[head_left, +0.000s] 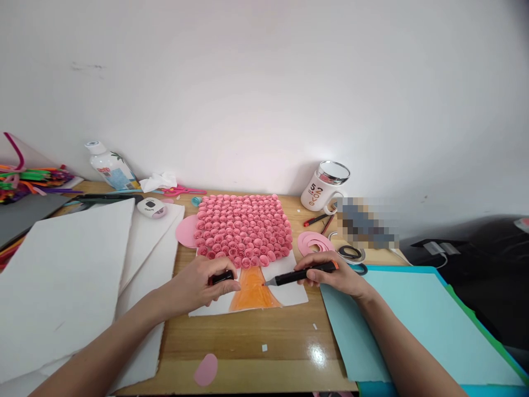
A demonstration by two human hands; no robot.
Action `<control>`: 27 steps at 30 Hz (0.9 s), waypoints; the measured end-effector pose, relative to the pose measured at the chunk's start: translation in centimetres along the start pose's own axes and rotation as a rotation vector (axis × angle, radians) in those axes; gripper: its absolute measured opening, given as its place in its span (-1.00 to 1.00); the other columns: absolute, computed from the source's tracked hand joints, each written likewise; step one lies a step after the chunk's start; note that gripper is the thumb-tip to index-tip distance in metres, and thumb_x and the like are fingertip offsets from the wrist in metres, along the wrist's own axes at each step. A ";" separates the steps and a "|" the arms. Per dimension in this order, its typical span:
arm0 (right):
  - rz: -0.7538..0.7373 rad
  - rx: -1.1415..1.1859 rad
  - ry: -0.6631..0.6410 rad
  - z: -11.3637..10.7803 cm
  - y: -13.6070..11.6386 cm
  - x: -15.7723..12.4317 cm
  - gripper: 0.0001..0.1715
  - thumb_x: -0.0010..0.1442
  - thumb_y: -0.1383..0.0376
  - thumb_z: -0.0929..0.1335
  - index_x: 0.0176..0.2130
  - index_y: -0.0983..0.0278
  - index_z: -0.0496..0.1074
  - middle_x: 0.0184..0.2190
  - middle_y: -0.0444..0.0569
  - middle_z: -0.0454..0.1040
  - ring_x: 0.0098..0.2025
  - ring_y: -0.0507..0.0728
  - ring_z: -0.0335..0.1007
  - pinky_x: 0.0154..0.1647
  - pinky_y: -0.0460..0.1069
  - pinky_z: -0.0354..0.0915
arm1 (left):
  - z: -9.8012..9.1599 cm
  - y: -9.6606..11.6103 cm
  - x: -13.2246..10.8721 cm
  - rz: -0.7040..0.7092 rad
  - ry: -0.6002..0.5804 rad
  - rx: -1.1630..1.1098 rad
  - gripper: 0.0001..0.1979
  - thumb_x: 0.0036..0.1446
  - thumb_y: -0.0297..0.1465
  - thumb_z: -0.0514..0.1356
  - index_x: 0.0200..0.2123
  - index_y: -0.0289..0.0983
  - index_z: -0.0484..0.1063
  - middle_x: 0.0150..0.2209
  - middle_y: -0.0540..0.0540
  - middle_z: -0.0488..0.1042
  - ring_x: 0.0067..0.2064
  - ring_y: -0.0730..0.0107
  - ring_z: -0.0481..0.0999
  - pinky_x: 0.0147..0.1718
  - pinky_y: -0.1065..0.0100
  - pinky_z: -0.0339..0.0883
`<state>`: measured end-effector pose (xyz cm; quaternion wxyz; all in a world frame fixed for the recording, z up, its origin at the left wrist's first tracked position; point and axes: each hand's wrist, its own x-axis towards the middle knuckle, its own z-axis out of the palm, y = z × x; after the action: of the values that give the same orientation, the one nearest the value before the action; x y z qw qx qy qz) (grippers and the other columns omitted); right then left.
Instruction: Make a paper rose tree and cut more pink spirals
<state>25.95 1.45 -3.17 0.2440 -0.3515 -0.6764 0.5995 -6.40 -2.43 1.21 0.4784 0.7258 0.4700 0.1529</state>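
Fingers (312, 261) of the right hand (336, 275) grip a marker (306, 273); the left hand (202, 281) grips a black cap (223, 277). Orange trunk shape (252, 289): six o'clock from paper roses (243, 227). Colouring appears underway; the next stroke calls for steady control.

The uncapped black marker (294, 275) slants toward the orange trunk (251, 289).

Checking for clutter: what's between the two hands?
In the head view, the orange shape on white paper lies between the left hand and right hand, as does the marker tip.
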 end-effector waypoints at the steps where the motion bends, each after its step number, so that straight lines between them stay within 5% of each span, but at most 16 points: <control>1: -0.001 0.002 -0.002 0.1 0.0 0.1 -0.59 0.12 0.07 0.39 -0.24 0.38 0.54 -0.49 0.02 0.55 -0.55 -0.01 0.35 -0.54 -0.13 0.34 | 0.0 0.0 0.0 -0.004 0.001 -0.001 -0.68 0.14 -0.09 0.09 -0.34 -0.26 0.32 -0.62 0.12 0.25 -0.65 0.58 0.30 -0.65 0.54 0.23; 27: 0.008 -0.003 0.040 0.3 0.0 0.2 -0.61 0.15 0.10 0.38 -0.19 0.37 0.52 -0.47 0.01 0.54 -0.54 -0.01 0.35 -0.55 -0.12 0.32 | 0.0 0.1 0.1 0.041 0.011 0.037 -0.70 0.15 -0.13 0.10 -0.42 -0.26 0.33 -0.63 0.13 0.23 -0.66 0.60 0.28 -0.66 0.55 0.16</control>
<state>25.58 1.39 -3.21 0.2542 -0.3665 -0.6710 0.5923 -6.28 -2.34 1.28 0.4592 0.7433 0.4601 0.1579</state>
